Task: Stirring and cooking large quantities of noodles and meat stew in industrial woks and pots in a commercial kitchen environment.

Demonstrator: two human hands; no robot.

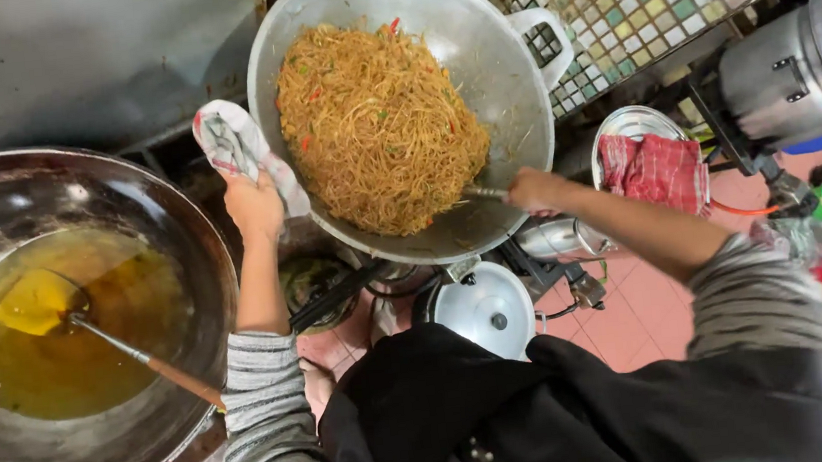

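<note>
A metal wok (495, 62) full of brown fried noodles (376, 129) is tilted up in front of me. My left hand (253, 206) grips its near handle through a white checked cloth (237, 147). My right hand (536, 189) holds a metal utensil (483, 194) whose end reaches into the noodles at the wok's lower rim. The wok's far white handle (546, 42) sticks out on the right.
A large dark wok (180, 233) with yellow oil and a long-handled ladle (89, 327) stands at left. Below are a burner (321, 290), a white pot lid (487, 309), a red checked cloth (655, 172) on a metal bowl, and a steel pot (788, 74) at right.
</note>
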